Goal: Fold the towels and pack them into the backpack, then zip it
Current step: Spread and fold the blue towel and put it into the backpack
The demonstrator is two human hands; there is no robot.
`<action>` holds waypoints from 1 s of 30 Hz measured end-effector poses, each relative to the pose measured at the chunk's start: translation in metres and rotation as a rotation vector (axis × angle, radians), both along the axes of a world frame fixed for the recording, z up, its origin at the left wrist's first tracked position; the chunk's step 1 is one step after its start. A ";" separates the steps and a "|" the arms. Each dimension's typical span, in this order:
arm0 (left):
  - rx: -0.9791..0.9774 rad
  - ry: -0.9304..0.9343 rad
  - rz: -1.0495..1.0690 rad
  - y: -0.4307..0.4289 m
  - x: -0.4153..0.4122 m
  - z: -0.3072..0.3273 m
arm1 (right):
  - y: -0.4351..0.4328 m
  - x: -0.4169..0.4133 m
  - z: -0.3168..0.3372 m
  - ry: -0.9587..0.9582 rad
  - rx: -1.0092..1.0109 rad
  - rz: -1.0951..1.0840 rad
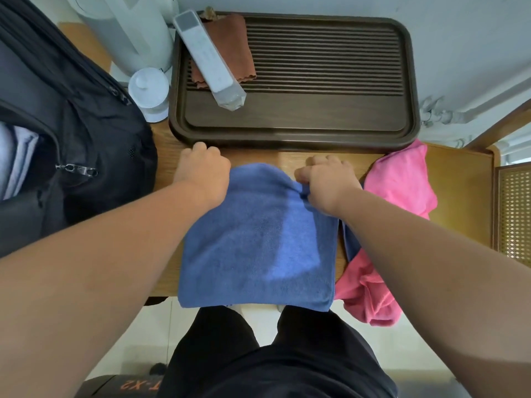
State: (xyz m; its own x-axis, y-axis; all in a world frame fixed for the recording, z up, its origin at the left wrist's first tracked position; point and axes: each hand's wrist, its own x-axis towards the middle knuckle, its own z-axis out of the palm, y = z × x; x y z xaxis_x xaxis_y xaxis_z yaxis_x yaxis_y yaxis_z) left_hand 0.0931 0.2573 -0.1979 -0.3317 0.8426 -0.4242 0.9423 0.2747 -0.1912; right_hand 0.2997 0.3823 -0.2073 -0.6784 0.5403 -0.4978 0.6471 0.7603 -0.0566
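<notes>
A blue towel (255, 239) lies on the wooden table, its near edge hanging over the front. My left hand (202, 170) grips its far left corner and my right hand (327, 179) pinches its far right corner, fingers closed on the cloth. A crumpled pink towel (399, 182) lies to the right, partly under my right forearm, and droops off the table's front. The black backpack (86, 133) stands at the left with its main compartment unzipped. Pale folded cloth (17, 156) shows inside it.
A dark wooden slatted tray (316, 122) fills the back of the table, holding a brown cloth (230, 41) and a clear bottle (207, 58). White appliances (149, 90) stand at the back left. A cane-panel chair (514, 214) is at the right.
</notes>
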 end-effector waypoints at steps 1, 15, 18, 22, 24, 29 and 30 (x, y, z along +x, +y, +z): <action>-0.010 0.028 -0.041 0.000 0.000 0.004 | -0.002 0.000 0.000 -0.001 0.010 0.030; 0.350 -0.080 0.023 -0.020 -0.030 0.037 | 0.015 -0.014 0.045 0.356 0.218 -0.060; 0.352 -0.168 0.026 -0.039 -0.025 0.034 | -0.002 -0.004 0.045 0.322 0.128 -0.024; 0.305 -0.275 0.038 -0.079 -0.012 0.019 | -0.042 0.019 0.035 0.210 0.037 -0.004; 0.231 -0.330 0.070 -0.102 -0.004 0.007 | -0.064 0.032 0.026 0.189 0.001 -0.004; 0.209 -0.334 0.157 -0.144 0.009 -0.019 | -0.103 0.058 0.014 0.257 -0.116 -0.160; 0.255 -0.292 0.138 -0.147 0.009 -0.019 | -0.109 0.061 0.014 0.294 -0.090 -0.189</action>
